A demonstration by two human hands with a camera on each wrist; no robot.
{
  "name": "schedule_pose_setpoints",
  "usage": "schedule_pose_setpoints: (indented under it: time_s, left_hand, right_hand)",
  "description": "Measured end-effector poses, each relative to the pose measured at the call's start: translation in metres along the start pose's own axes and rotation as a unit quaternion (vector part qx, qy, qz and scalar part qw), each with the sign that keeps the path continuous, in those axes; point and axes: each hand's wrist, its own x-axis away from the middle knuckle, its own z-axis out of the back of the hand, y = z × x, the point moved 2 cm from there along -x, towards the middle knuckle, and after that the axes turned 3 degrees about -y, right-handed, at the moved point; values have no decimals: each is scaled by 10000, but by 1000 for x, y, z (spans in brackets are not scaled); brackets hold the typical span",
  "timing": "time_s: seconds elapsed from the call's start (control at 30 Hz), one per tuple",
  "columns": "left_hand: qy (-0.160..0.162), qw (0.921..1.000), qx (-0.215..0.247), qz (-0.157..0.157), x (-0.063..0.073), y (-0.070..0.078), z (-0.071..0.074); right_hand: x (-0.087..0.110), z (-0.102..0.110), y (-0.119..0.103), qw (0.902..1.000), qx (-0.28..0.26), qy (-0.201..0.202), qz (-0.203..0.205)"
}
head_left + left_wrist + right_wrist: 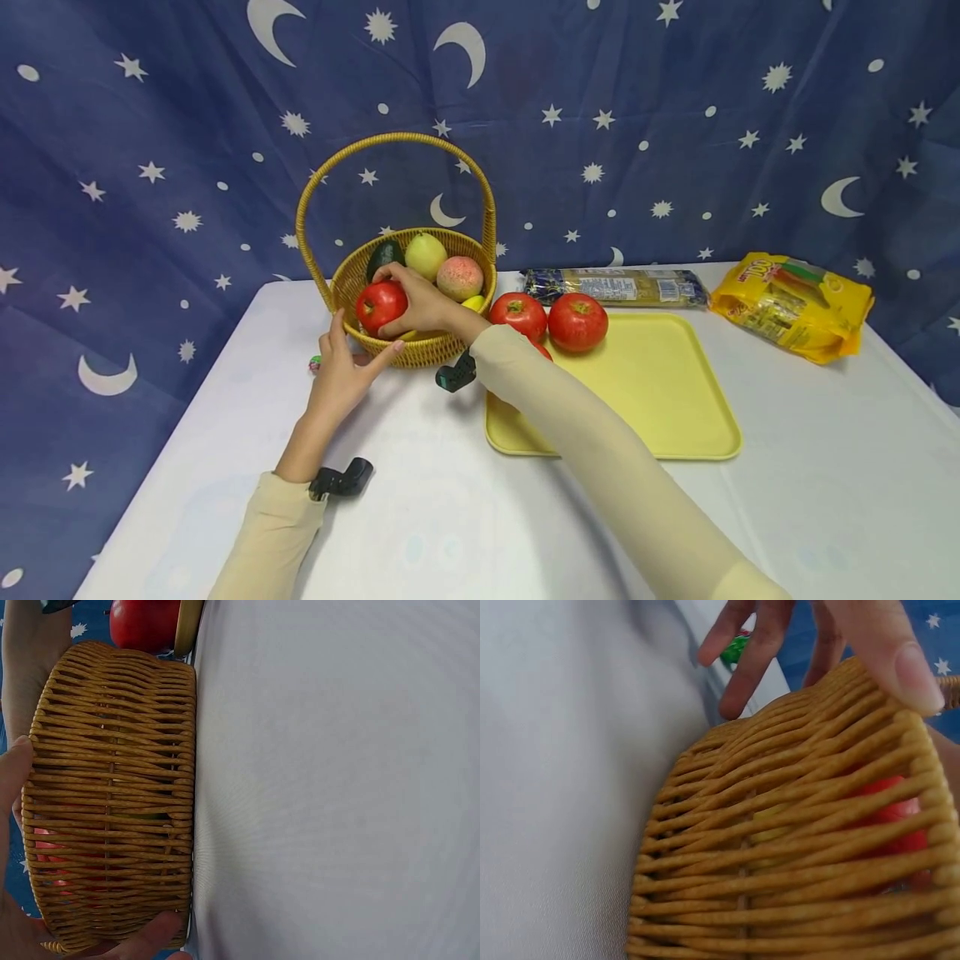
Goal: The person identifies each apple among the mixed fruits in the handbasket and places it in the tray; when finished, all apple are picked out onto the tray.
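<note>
In the head view my right hand (426, 302) holds a red apple (379, 310) at the left inside of a wicker basket (423, 354), thumb and fingers around it. My left hand (341, 383) is at the basket's left front, with the thumb at the rim and the other fingers spread along the outside. Also in the basket are a dark green avocado (384, 255), a yellow-green pear (426, 255), a peach (461, 278) and a yellow fruit (474, 303), partly hidden by my right hand. Through the weave, red shows in the right wrist view.
Right of the basket lies a yellow tray (660, 392) with red apples (577, 322) at its back left, one partly behind my right sleeve. Behind it is a long clear packet (615, 286), and a yellow bag (791, 304) lies further right. A small green-and-red item (314, 364) sits beside my left hand.
</note>
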Motion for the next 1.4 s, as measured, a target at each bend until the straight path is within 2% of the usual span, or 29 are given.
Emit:
schedule_pose_setpoints:
  time_s: [0.43,0.93,1.17,1.4]
  left_hand:
    - [-5,10000,-55,8,1,0,1]
    - [-11,9999,-120,5,1,1,2]
    - [31,9999,-122,-18,1,2,2]
    - [22,9999,-122,-49,0,1,1]
  right_hand:
    - [8,3,-4,9970,758,101,-86]
    - [15,8,-2,9971,628,407,-141]
    - [19,10,-4,9962,495,710,-122]
    - [22,10,-6,9974,346,627,-44]
